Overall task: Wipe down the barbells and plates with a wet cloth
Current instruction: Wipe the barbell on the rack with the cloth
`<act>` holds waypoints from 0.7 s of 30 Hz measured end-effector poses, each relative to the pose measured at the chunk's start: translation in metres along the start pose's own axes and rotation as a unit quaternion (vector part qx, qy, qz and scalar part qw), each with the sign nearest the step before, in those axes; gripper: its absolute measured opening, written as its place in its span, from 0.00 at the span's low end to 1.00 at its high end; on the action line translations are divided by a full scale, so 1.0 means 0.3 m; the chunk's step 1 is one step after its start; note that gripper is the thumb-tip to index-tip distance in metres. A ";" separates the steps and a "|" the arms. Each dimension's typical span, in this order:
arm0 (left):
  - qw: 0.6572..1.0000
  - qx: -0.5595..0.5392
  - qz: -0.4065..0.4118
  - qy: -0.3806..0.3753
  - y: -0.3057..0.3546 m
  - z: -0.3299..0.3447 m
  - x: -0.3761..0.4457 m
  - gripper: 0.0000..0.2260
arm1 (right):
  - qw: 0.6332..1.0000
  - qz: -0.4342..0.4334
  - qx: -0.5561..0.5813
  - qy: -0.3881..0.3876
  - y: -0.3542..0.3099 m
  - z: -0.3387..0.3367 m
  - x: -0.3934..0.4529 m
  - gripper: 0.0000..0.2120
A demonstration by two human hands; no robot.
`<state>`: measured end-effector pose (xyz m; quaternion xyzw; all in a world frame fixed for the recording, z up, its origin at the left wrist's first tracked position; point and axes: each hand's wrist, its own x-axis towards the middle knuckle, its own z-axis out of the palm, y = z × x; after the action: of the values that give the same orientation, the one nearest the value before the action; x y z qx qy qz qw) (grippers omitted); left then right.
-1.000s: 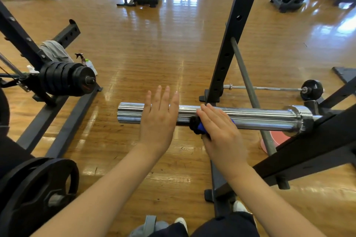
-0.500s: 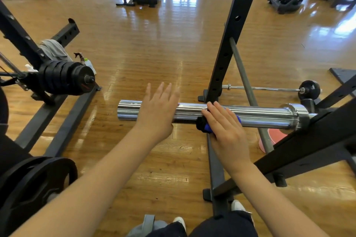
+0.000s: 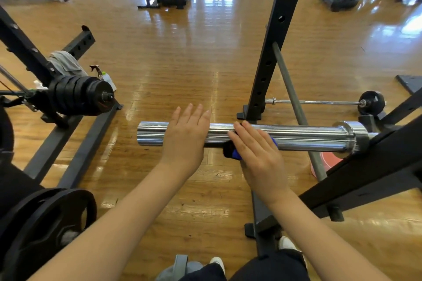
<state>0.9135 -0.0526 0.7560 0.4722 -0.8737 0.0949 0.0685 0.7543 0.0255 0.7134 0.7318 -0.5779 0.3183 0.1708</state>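
- Barbell sleeve (image 3: pixel 296 138): chrome, long axis left-to-right, racked at its right end.
- Cloth (image 3: pixel 231 151): blue-black, pressed onto sleeve under right hand (image 3: pixel 258 155), fingers straight, together.
- Left hand (image 3: pixel 185 137): flat on sleeve, nearer free end; unwiped length apparently lies leftward.

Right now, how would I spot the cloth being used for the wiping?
Find the black upright rack post mid-room, then the chrome barbell sleeve lying across in front of it. On that sleeve the right hand presses a small wad, the cloth: blue and black, unlike the grey towel draped at far left.
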 end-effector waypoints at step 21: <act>0.985 0.026 0.028 0.169 -0.004 0.083 -0.018 0.30 | 0.999 0.016 0.038 -0.024 -0.018 -0.037 0.022 0.21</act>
<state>0.9168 -0.0546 0.7309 0.4259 -0.8599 0.1975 0.2004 0.7575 0.0289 0.7267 0.7360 -0.5810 0.3247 0.1238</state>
